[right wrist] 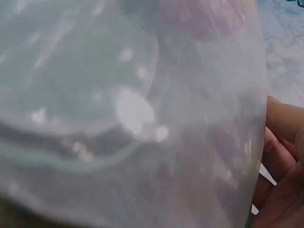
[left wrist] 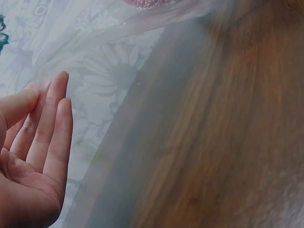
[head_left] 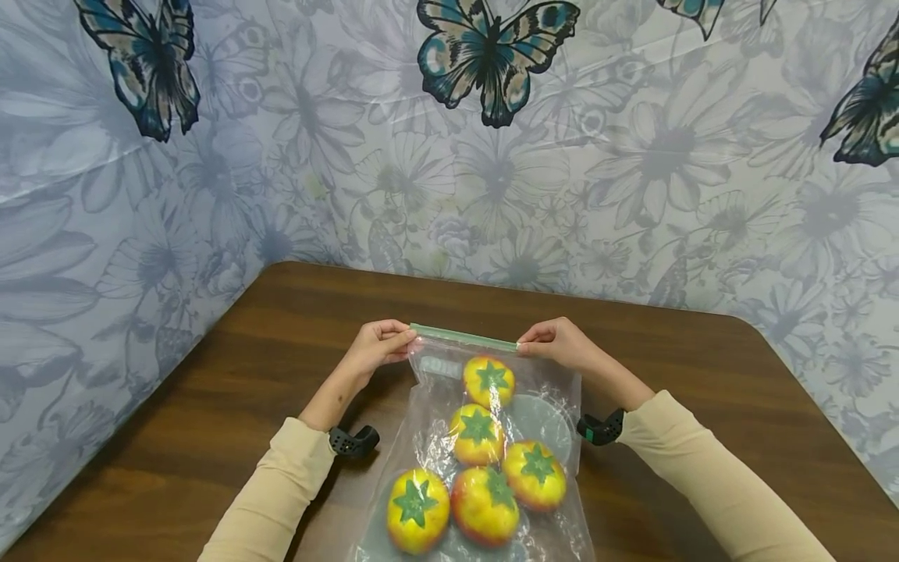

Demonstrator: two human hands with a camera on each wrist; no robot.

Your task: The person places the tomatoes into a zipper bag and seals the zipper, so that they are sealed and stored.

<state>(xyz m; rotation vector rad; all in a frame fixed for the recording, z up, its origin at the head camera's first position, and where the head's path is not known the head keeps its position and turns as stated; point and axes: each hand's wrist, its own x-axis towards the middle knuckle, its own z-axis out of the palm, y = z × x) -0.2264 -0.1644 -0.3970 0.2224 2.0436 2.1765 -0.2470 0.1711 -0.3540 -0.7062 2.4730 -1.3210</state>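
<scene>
A clear plastic zip bag (head_left: pixel 431 417) with a green strip (head_left: pixel 463 336) along its top edge is held up over the table. Several yellow-red fruits with green star-shaped tops, like this one (head_left: pixel 417 511), are inside or seen through it. My left hand (head_left: pixel 381 343) pinches the bag's top left corner between thumb and fingers. At the strip's right end my right hand (head_left: pixel 558 342) pinches the top edge. The right wrist view is mostly filled by the blurred film, with the right hand (right wrist: pixel 285 152) at its edge. In the left wrist view, the left hand (left wrist: pixel 40 137) holds the film corner.
A brown wooden table (head_left: pixel 281 328) lies beneath, its far edge close to a patterned cloth backdrop (head_left: pixel 449 195) with butterflies and flowers. A pale round shape (head_left: pixel 541 425), perhaps a plate, shows through the bag. Black bands are on both wrists.
</scene>
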